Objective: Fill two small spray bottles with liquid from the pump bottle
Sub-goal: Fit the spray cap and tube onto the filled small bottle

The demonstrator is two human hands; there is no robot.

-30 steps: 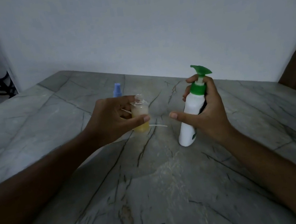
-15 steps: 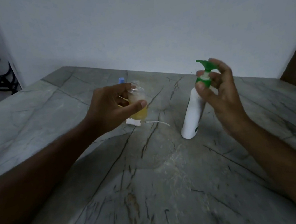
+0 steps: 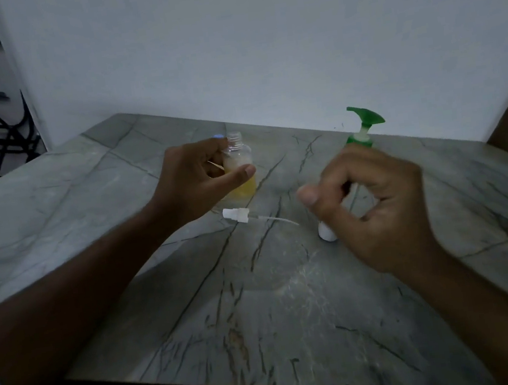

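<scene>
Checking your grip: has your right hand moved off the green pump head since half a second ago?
Yes. The right hand has dropped from the green pump head of the white pump bottle and now sits lower, in front of its body.

Left hand (image 3: 193,181) is wrapped around something, thumb pressed across the front, forearm stretched out from the lower left. Right hand (image 3: 374,205) is raised and loosely curled, thumb pointing left, gripping nothing, a bit blurry.

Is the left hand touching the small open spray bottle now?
Touching. In the head view the left hand wraps the small spray bottle: its thumb lies across the front of the bottle and the fingers close behind it, with no gap.
</scene>
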